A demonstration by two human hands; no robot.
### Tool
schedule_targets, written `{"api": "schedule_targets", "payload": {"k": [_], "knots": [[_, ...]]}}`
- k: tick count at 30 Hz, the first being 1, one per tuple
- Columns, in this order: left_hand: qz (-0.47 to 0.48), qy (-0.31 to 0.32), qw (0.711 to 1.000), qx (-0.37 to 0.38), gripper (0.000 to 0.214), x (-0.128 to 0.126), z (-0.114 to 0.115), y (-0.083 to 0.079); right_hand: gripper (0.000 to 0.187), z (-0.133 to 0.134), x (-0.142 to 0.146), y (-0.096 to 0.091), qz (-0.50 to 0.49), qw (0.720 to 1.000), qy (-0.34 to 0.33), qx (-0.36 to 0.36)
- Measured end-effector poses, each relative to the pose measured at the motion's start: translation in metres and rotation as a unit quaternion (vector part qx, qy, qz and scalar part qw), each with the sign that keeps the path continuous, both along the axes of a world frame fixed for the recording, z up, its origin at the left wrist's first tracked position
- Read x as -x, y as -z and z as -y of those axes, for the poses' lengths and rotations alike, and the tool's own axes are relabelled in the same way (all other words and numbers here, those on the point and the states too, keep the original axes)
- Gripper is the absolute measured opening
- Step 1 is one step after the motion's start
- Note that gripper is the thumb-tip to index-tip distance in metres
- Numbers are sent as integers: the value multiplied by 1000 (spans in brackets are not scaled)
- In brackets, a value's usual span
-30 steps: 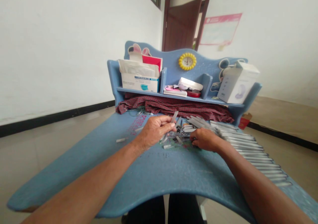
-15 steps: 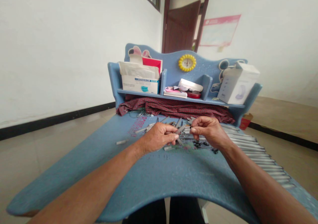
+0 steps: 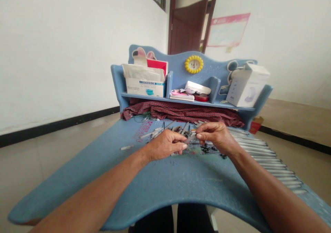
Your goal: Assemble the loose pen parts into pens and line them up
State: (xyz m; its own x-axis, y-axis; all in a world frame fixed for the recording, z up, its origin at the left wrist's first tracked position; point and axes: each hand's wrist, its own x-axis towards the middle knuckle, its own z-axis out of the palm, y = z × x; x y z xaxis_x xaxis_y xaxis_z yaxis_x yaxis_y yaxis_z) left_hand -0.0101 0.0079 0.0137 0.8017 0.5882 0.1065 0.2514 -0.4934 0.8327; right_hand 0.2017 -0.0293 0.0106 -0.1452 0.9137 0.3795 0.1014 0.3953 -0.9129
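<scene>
My left hand [image 3: 165, 144] is closed, thumb and fingers pinching a short grey translucent tube [image 3: 190, 139] that looks like a pen part. Its far end meets the fingertips of my right hand [image 3: 216, 134], which is closed in a pinch at that end. The small black piece in the right fingers is mostly hidden now. Beneath and behind the hands lies a loose pile of grey tubes and dark sticks [image 3: 157, 132]. Several small black pieces [image 3: 207, 149] are scattered under my right hand.
Long silvery pen-like tubes [image 3: 269, 162] lie in a row along the right of the blue table [image 3: 165, 188]. One pale tube [image 3: 127, 147] lies apart at left. Checked cloth [image 3: 181, 112] is bunched under the shelf, which carries a mask box [image 3: 144, 87] and a white box [image 3: 248, 86].
My hands have come together: the right fingertips, with the small black piece, now meet the tube's end. The tube has tipped lower in my left hand.
</scene>
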Motion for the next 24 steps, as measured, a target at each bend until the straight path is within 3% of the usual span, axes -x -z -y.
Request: {"api": "schedule_targets", "payload": {"k": [18,24], "knots": [[-4,4,999,36,22,1,4,-2,21,1,0,3,19,999,-6,28],[-9,9,999,50,21,0,3,-1,21,0,-2,4,-5,997,-31,74]]}}
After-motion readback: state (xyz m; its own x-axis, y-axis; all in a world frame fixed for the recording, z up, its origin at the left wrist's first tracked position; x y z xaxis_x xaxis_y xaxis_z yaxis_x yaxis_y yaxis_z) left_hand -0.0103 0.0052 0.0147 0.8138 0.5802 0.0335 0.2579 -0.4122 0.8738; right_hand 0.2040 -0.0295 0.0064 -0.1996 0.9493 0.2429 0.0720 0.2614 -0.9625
